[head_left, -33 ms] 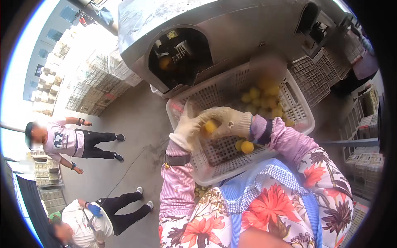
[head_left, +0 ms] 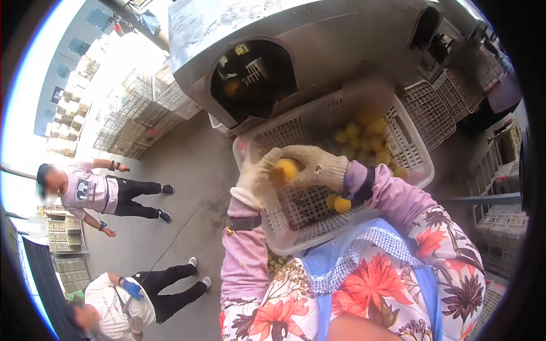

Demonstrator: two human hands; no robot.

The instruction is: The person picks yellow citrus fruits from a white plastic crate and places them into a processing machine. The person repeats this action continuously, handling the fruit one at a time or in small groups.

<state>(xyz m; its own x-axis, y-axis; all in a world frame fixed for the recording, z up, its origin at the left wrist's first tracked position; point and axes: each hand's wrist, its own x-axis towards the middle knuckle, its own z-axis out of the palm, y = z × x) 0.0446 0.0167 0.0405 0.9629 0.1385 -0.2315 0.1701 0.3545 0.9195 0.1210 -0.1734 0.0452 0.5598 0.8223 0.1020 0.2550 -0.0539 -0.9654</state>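
Observation:
My gloved left hand [head_left: 256, 179] and gloved right hand [head_left: 313, 167] are closed around a yellow fruit [head_left: 285, 169], held over a white perforated plastic crate [head_left: 412, 142]. A pile of yellow fruit [head_left: 364, 136] lies in the crate's right part, beyond my right hand. Two loose fruits [head_left: 342, 203] sit on the perforated bottom below that hand, near the front. Part of the fruit in my hands is hidden by fingers, and a blur covers part of the pile.
A metal machine [head_left: 341, 34] with a dark opening [head_left: 250, 79] stands behind the crate. At left are two people [head_left: 85, 187], [head_left: 114, 301] and stacked crates [head_left: 131, 113]. More crates [head_left: 429, 116] and a metal rail [head_left: 483, 198] are at right, with another person [head_left: 500, 94] partly visible.
My fingers have shifted slightly upward around the fruit, showing more of it. The crate and machine appear slightly lower and further right in the view.

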